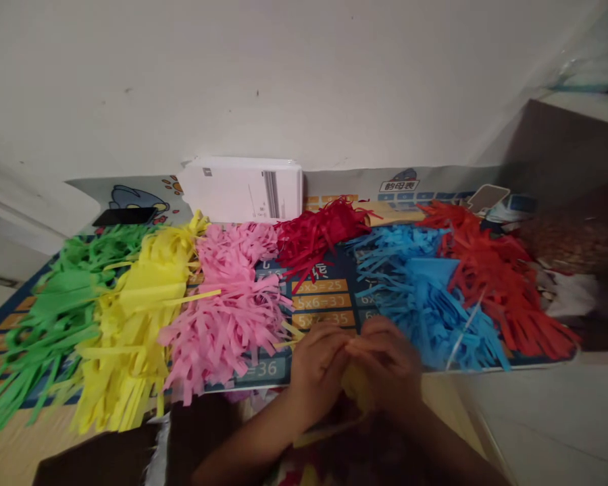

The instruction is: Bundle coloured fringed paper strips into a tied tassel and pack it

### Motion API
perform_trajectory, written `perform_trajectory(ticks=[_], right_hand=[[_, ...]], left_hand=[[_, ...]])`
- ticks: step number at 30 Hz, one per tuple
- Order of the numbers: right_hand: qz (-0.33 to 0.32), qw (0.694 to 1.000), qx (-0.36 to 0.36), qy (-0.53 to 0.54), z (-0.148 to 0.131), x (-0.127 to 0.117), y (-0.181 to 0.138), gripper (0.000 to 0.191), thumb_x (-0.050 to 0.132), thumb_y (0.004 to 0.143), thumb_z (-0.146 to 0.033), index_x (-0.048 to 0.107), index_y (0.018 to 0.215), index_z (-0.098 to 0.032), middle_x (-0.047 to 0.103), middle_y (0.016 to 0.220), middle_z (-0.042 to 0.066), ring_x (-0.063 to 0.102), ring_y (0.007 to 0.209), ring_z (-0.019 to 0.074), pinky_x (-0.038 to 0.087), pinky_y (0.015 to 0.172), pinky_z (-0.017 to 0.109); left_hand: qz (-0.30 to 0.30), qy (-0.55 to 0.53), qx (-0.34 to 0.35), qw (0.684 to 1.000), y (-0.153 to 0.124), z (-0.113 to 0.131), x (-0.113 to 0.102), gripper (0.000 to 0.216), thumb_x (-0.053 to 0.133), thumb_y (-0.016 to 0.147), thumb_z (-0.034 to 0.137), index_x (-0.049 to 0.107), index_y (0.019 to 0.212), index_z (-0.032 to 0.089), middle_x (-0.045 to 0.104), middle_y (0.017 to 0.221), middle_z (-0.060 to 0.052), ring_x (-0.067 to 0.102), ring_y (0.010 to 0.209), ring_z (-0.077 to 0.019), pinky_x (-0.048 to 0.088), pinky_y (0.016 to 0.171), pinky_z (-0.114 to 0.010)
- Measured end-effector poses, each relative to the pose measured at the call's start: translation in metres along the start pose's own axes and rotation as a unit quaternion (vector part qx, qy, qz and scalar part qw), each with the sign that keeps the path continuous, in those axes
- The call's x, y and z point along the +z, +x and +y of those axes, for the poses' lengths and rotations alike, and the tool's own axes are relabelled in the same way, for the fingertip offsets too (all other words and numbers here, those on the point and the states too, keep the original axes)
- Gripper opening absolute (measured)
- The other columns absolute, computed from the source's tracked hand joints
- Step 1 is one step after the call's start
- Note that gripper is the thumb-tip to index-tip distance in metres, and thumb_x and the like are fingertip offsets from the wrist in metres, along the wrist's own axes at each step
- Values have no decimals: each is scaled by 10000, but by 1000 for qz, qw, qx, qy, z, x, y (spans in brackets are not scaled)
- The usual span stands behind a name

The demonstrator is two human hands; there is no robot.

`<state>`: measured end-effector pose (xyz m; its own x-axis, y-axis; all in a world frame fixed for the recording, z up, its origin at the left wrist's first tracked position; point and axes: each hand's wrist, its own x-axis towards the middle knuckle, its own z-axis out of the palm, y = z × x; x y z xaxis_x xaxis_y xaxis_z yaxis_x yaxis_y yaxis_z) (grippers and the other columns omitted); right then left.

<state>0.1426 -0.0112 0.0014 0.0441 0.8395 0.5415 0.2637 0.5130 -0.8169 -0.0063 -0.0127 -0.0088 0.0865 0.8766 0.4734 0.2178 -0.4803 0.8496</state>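
My left hand (318,364) and my right hand (392,358) meet at the front edge of the table, fingertips pressed together. Between them is a yellow fringed paper piece (355,386), partly hidden by the fingers and dim in shadow. Thin yellow strips poke out to the left of my left hand. Close by on the left lies a heap of pink fringed paper (228,324); to the right of my right hand spreads a blue fringed heap (430,297). A dark red fringed bundle (324,233) rests farther back.
Yellow (142,304) and green (63,297) fringed heaps lie at left, an orange-red heap (511,283) at right. A white box (243,189) leans against the wall beside a dark phone-like object (124,216). A printed mat (321,302) covers the table. A brown box (562,162) stands right.
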Motion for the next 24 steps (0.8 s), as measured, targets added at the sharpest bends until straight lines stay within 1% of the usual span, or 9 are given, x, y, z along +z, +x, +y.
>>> perform_trajectory(ticks=[3,5,6,8,14,17,20,22,24], right_hand=[[-28,991,22,-131,22,-23,34,118,624,903,-289,723,852,-251,712,887,29,664,821,184,525,738,316],[-63,948,88,-300,49,-45,67,205,551,941,-303,732,957,-209,736,1008,72,676,932,209,519,822,331],[-127,903,120,-393,64,-54,83,250,503,957,-276,732,1021,-198,738,1059,80,673,985,213,506,863,334],[-192,870,138,-433,91,-66,112,233,541,918,-220,753,1004,-174,753,1053,88,682,993,227,493,867,323],[-307,799,146,-495,122,-58,139,223,558,896,-212,778,900,-181,767,926,82,690,874,201,459,744,269],[-323,777,154,-518,125,-50,136,227,541,901,-195,763,898,-147,753,918,109,683,869,203,460,755,289],[-321,775,163,-519,126,-47,139,194,562,879,-168,751,889,-122,740,903,125,682,872,229,471,765,326],[-308,785,167,-511,121,-50,143,180,576,850,-140,755,849,-123,734,869,137,687,856,251,472,748,330],[-279,803,160,-502,111,-56,144,221,539,861,-127,758,836,-114,727,884,169,687,869,276,479,753,345]], left_hand=[[25,-166,-188,968,5,-1,-17,196,554,961,354,644,872,203,697,787,-24,665,782,-156,534,779,-305],[47,-289,-274,916,11,0,-27,244,602,925,419,567,821,201,603,662,28,597,631,-119,524,707,-281],[50,-333,-295,894,14,0,-30,285,645,891,446,535,799,199,541,617,53,539,562,-96,511,663,-264],[47,-372,-313,873,17,0,-31,362,711,828,491,509,779,195,433,567,87,429,489,-65,466,584,-226],[-14,-298,-329,896,7,-8,-16,458,664,820,626,587,823,174,365,529,92,329,451,-57,321,456,-180],[-39,-208,-295,932,6,-14,-14,415,557,915,571,636,865,167,434,553,62,388,456,-73,352,465,-197],[-54,-20,-144,988,12,-19,-17,330,485,974,428,692,926,176,595,670,-10,560,578,-130,460,555,-245],[-88,112,-24,990,16,-22,-19,280,475,977,331,719,982,196,682,805,-59,643,725,-172,510,648,-282],[-116,172,27,978,17,-22,-21,262,475,980,292,713,1053,209,721,882,-74,673,810,-187,528,713,-297]])
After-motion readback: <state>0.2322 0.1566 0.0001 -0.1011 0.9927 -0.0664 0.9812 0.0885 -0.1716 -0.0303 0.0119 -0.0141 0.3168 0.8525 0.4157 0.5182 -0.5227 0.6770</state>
